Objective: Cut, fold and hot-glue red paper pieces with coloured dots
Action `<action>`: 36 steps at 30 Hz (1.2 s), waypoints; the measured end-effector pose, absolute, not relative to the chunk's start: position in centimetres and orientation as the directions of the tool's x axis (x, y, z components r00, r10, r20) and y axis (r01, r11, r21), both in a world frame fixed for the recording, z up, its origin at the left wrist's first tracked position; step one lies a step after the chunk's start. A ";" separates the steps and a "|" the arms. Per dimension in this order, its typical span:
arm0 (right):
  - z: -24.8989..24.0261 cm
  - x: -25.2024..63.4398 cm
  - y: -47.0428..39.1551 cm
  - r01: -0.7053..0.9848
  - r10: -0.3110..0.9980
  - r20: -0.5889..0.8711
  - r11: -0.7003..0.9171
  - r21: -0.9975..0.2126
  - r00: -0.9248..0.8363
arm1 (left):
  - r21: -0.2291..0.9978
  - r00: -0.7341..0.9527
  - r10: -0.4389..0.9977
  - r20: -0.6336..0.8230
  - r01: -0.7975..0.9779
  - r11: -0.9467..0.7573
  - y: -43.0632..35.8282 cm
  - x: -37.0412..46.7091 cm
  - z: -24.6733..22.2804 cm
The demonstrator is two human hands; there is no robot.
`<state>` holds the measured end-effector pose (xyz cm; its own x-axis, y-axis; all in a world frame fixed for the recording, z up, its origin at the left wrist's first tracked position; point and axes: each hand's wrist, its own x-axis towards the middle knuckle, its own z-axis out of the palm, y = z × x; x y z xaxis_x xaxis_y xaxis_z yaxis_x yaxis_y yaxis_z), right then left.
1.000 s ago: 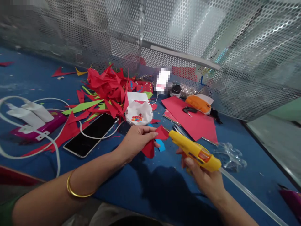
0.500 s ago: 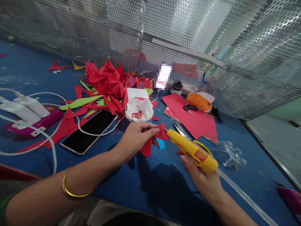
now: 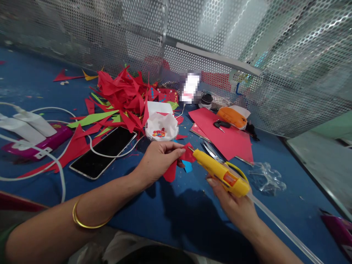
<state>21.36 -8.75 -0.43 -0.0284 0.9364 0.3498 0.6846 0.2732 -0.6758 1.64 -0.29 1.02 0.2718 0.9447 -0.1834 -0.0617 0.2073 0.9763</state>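
Blue tabletop [image 3: 178,220] by mesh wall | we are pinching red paper [image 3: 176,165] in left hand [image 3: 159,159] fingers | right hand [image 3: 236,207] is gripping glue gun [image 3: 220,172], nozzle touching paper | gluing step; next needs steady trigger squeeze.

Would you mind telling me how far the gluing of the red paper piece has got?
Done: cutting, judging by the red scraps piled behind. In hand: the left hand pinches a red paper piece, and the right hand aims the yellow glue gun at it. Left: whether glue is on cannot be seen.
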 end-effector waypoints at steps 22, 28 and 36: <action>-0.7 21.5 -9.0 0.779 0.915 0.403 0.253 -0.574 0.000 | 0.991 0.299 0.948 -0.112 -0.034 0.129 -0.6 1.4 1.0; -0.9 21.6 -9.0 0.797 0.903 0.430 0.272 -0.539 -0.018 | 0.990 0.292 0.948 -0.124 -0.029 0.139 -0.5 1.4 1.0; -1.1 21.8 -8.9 0.833 0.896 0.443 0.264 -0.486 -0.026 | 0.992 0.285 0.953 -0.106 -0.036 0.121 -0.5 1.4 0.8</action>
